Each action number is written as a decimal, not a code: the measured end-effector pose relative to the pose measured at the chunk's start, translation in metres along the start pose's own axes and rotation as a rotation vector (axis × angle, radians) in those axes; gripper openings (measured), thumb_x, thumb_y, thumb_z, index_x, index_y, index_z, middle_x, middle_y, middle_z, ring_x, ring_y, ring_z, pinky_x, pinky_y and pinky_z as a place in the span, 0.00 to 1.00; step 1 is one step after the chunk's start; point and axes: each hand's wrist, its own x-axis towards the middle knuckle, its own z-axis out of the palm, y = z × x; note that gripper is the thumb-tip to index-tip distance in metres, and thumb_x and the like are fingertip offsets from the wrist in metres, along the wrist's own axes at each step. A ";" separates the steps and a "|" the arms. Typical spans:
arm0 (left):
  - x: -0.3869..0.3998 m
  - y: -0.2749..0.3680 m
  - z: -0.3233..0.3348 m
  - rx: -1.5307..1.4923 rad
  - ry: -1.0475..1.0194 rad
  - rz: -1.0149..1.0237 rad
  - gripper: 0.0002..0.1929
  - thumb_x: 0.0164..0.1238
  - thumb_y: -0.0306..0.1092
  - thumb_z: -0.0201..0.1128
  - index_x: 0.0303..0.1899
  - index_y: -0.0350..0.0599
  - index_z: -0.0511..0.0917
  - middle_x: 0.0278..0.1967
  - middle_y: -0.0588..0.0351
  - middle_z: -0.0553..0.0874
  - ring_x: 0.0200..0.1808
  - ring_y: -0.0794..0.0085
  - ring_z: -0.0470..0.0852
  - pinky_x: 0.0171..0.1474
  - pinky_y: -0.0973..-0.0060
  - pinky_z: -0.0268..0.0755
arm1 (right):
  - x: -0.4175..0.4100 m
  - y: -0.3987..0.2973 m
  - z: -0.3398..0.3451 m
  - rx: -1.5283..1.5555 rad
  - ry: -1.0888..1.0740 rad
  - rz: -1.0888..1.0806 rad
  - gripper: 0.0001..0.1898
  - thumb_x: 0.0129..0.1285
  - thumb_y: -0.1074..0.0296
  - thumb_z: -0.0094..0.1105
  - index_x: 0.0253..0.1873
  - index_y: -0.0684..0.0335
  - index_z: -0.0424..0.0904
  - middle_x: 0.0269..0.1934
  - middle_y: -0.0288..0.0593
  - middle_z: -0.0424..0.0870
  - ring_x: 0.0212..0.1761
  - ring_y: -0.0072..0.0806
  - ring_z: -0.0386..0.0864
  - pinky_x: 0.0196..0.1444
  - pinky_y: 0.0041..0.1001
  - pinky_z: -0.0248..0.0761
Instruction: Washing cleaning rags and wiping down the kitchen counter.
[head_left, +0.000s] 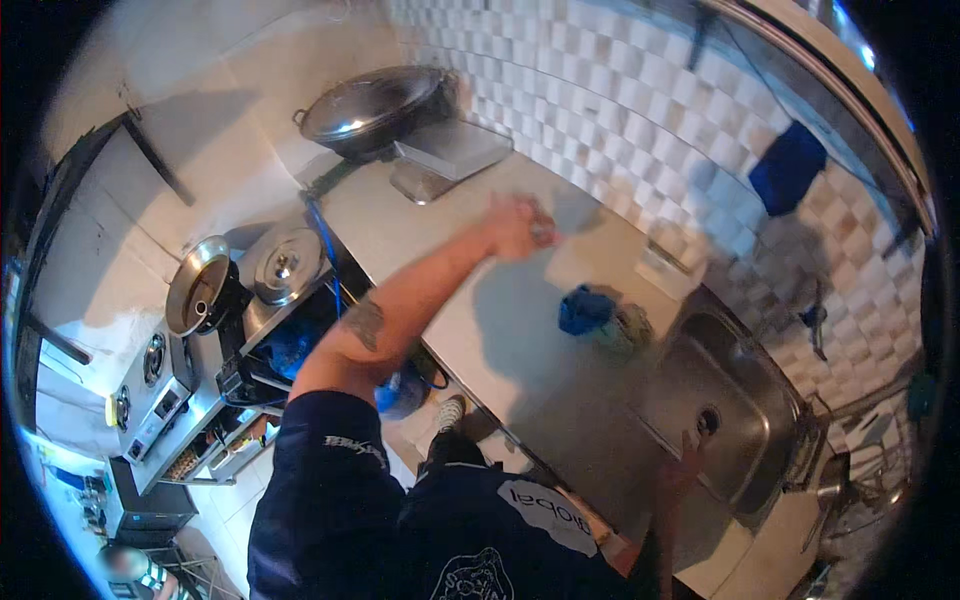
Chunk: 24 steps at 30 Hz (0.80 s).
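Observation:
My left hand (523, 227), blurred, is over the pale countertop (465, 300) at the end of my outstretched, tattooed arm. Something small and dark shows at its fingers; whether the hand grips it cannot be told. My right hand (684, 459), dim and in shadow, is at the near edge of the stainless steel sink (739, 375), below the drain hole. Its fingers are indistinct, and I cannot tell whether it holds anything. Between the hands a crumpled blue cloth (587, 309) lies on the counter, against a greenish, blurred bundle (632, 330).
A large dark wok (375, 112), a metal box or tray (454, 148) and a shallow clear container (421, 184) stand at the counter's far end. Left are a pan (199, 285), a lidded pot (289, 266) and a gas stove (154, 390). A person sits at lower left.

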 end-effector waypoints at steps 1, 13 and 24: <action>-0.002 -0.044 -0.013 0.179 0.322 0.089 0.23 0.65 0.53 0.63 0.52 0.45 0.83 0.46 0.38 0.84 0.52 0.50 0.82 0.57 0.64 0.74 | 0.014 -0.029 0.013 0.067 0.044 -0.029 0.22 0.68 0.61 0.55 0.65 0.59 0.73 0.74 0.58 0.59 0.75 0.53 0.57 0.72 0.48 0.55; 0.049 -0.505 -0.155 0.189 0.265 -0.489 0.23 0.61 0.50 0.63 0.49 0.43 0.83 0.51 0.40 0.84 0.55 0.45 0.81 0.56 0.57 0.75 | 0.128 -0.269 0.124 0.149 -0.023 0.111 0.24 0.64 0.71 0.54 0.66 0.61 0.70 0.75 0.57 0.56 0.76 0.55 0.55 0.74 0.50 0.49; 0.097 -0.754 -0.055 0.661 -0.153 -0.281 0.15 0.55 0.43 0.67 0.40 0.43 0.84 0.33 0.40 0.88 0.30 0.51 0.88 0.31 0.63 0.80 | 0.088 -0.321 0.118 0.080 0.046 0.537 0.23 0.64 0.81 0.53 0.64 0.63 0.71 0.72 0.53 0.61 0.67 0.45 0.70 0.60 0.39 0.71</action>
